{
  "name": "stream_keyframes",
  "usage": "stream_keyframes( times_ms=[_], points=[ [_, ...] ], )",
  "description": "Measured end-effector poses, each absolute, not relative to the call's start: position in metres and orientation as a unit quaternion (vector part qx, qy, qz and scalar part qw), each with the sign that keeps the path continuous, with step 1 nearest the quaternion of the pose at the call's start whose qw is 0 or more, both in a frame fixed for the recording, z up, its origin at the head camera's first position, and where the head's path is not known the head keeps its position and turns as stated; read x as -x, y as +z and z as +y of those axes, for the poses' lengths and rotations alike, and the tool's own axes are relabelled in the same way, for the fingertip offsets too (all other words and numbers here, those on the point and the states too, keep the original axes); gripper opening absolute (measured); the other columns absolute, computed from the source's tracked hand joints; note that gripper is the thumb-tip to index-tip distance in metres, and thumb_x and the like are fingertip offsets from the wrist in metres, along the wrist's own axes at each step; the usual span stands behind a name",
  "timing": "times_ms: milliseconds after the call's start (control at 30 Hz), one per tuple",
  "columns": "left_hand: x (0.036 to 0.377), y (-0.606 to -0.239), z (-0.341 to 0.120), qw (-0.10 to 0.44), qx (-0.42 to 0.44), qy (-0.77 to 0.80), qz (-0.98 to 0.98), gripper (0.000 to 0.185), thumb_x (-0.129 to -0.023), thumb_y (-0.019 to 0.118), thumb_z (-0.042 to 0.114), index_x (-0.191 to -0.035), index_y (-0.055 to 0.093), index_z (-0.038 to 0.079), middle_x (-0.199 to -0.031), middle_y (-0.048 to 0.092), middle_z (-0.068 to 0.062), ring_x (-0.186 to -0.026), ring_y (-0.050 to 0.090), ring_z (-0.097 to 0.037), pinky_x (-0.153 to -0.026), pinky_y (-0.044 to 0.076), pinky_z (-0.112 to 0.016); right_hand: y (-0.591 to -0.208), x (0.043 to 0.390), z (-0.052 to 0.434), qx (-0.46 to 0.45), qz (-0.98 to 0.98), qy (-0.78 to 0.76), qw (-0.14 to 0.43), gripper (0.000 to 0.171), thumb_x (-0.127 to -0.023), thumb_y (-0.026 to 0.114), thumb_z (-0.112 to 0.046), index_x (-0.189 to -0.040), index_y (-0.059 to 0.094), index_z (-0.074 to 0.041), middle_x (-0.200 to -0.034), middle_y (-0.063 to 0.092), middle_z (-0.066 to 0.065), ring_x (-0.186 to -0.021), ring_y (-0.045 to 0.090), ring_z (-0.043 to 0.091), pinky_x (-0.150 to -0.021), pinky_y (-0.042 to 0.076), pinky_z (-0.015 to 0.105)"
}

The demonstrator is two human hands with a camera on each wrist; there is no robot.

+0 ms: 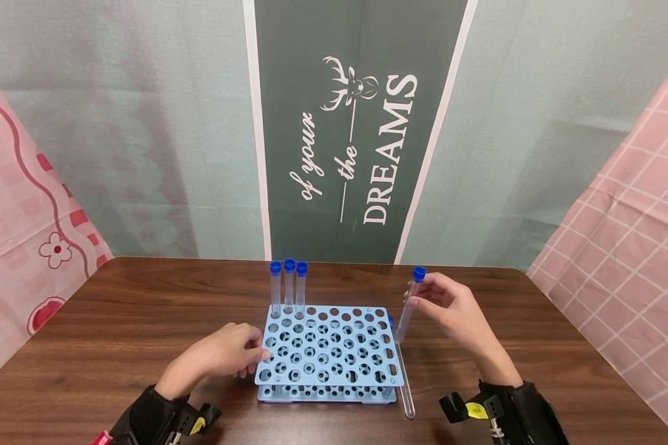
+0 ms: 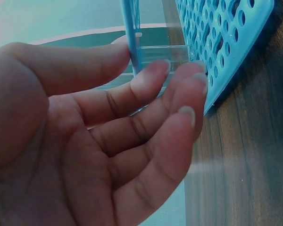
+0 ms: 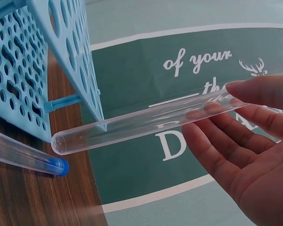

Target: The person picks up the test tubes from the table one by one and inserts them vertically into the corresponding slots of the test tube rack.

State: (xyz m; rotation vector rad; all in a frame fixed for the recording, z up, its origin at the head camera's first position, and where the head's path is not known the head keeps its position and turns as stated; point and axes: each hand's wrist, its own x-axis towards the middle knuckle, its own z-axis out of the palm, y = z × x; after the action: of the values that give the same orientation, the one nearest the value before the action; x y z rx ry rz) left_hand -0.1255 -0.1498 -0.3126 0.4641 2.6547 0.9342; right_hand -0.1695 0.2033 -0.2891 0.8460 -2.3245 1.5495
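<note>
Spare tube (image 1: 405,386) half behind blue rack (image 1: 329,346)

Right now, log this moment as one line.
right hand pinches capped test tube | left hand touches blue rack | three tubes racked | one tube on table

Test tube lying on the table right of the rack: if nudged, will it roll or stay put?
The loose test tube is a smooth round cylinder lying flat on bare wood, so it would probably roll sideways. It looks clear and empty, so likely light and easily shifted. Its blue cap seems slightly wider than the body, which may curve the roll. The blue rack beside it could stop it.
</note>
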Motion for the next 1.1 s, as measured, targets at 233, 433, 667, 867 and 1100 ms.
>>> stream_keyframes(
  times_ms=[233,433,667,867,1100],
  points=[
    [0.125,-0.313,-0.15,0.145,-0.163,0.324,0.921,0.025,-0.086,0.063,0.017,-0.066,0.053,0.007,-0.055,0.052,0.001,-0.047,0.048,-0.012,-0.046,0.035,-0.024,-0.287,0.167,0.202,-0.285,-0.795,0.524,0.114,0.018,-0.081,0.061,0.01,-0.098,0.057,0.007,-0.087,0.061,0.018,-0.077,0.061,0.011,-0.07,0.049,0.021],
    [0.125,-0.313,-0.149,0.146,-0.161,0.322,0.921,0.025,-0.086,0.063,0.018,-0.066,0.052,0.007,-0.055,0.052,0.001,-0.047,0.048,-0.012,-0.045,0.037,-0.025,-0.285,0.166,0.202,-0.28,-0.795,0.525,0.118,0.018,-0.081,0.062,0.01,-0.098,0.056,0.007,-0.089,0.061,0.019,-0.077,0.061,0.011,-0.071,0.049,0.021],
    [0.124,-0.311,-0.149,0.146,-0.159,0.323,0.921,0.025,-0.086,0.063,0.018,-0.066,0.052,0.007,-0.055,0.052,0.0,-0.047,0.049,-0.012,-0.045,0.037,-0.025,-0.281,0.165,0.201,-0.278,-0.797,0.522,0.125,0.018,-0.08,0.063,0.008,-0.098,0.057,0.006,-0.089,0.061,0.019,-0.078,0.062,0.013,-0.071,0.05,0.022],
    [0.124,-0.31,-0.149,0.145,-0.16,0.326,0.921,0.025,-0.086,0.063,0.017,-0.066,0.053,0.007,-0.055,0.053,0.0,-0.047,0.049,-0.012,-0.046,0.038,-0.026,-0.274,0.167,0.199,-0.278,-0.8,0.515,0.135,0.018,-0.08,0.063,0.009,-0.097,0.058,0.006,-0.087,0.062,0.018,-0.077,0.062,0.012,-0.071,0.049,0.021],
    [0.123,-0.31,-0.149,0.147,-0.156,0.328,0.92,0.025,-0.086,0.063,0.017,-0.066,0.052,0.006,-0.055,0.053,-0.001,-0.047,0.049,-0.012,-0.046,0.039,-0.026,-0.263,0.17,0.19,-0.267,-0.806,0.512,0.129,0.017,-0.082,0.064,0.003,-0.097,0.057,0.006,-0.088,0.062,0.014,-0.078,0.062,0.015,-0.072,0.049,0.022]
  ],
)
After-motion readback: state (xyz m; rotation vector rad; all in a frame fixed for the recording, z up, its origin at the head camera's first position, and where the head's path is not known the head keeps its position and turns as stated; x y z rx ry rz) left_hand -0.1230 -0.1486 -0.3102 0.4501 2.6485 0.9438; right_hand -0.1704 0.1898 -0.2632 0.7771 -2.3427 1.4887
